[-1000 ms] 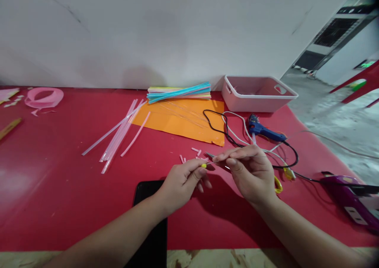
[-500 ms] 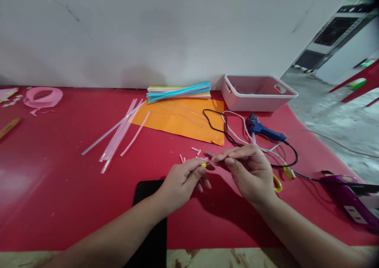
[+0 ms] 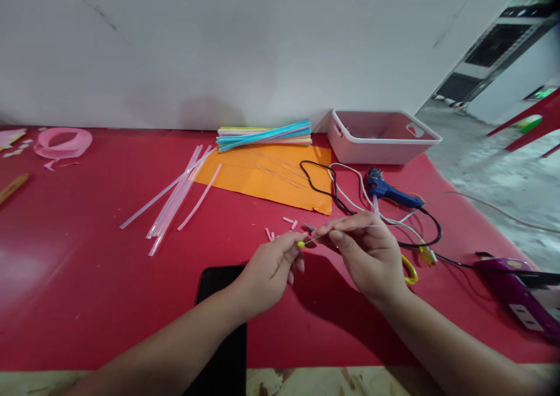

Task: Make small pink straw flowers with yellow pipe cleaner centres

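Yellow bead point(image 3: 300, 244), small and short, sits at the very tips of the left hand point(image 3: 273, 270), pinched between thumb and forefinger, with its free end poking out past them toward the right hand point(image 3: 371, 259). The left hand's other fingers curl loosely beneath; how tightly they are bent cannot be told. From the bead's exposed end a thin strand point(image 3: 311, 241) runs across the narrow gap, rising slightly, to the right hand, whose thumb and extended fingers press together on it. The right fingertips are close to the bead but apart from it. A fine line also shows beyond the right hand's knuckles. Both hands are above the red worktop point(image 3: 87, 262), and the bead is held clear of it.

Just behind the fingers lie short pink pieces point(image 3: 287, 220), partly hidden by the left hand. A grey metal point point(image 3: 308, 227) shows beyond the right fingertips, and a yellow ring handle point(image 3: 410, 269) is beside the right wrist. Under the left forearm rests a flat black device point(image 3: 225, 364). Farther back are an orange sheet point(image 3: 262, 180), long pink strips point(image 3: 175, 203) and a blue glue gun point(image 3: 396, 196), the last near a pink basket point(image 3: 380, 152).
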The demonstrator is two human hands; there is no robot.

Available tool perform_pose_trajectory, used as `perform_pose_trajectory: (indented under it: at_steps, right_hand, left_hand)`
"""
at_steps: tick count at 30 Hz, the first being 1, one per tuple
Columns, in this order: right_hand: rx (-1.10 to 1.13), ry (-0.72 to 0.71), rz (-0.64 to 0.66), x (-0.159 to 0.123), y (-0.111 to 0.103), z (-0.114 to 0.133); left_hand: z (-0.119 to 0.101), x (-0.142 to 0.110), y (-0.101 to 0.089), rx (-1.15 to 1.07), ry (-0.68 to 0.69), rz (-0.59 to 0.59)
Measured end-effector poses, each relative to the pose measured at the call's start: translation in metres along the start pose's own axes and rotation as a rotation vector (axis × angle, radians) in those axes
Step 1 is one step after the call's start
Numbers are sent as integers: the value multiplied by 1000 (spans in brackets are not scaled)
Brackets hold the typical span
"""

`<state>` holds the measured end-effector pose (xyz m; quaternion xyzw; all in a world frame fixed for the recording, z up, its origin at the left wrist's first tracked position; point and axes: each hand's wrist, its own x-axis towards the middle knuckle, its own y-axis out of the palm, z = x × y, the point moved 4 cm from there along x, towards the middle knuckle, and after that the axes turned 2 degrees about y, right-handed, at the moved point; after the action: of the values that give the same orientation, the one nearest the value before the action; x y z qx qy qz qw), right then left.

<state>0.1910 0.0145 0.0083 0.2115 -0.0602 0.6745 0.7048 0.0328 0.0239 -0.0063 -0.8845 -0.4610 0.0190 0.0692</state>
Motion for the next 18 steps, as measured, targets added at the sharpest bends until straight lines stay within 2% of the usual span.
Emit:
perform_pose_trajectory:
  at_steps: [6, 9, 14, 18]
  right_hand:
    - [-188, -168, 62, -4, 3, 10]
    - [-272, -208, 103, -4, 5, 12]
    - [-261, -185, 90, -2, 4, 13]
    - [-182, -98, 71, -1, 4, 8]
  left_hand:
    - [1, -1, -1, 83, -38, 28]
    - [1, -1, -1, 96, -25, 31]
    - [2, -2, 0, 112, -23, 48]
    - [4, -3, 1, 115, -2, 52]
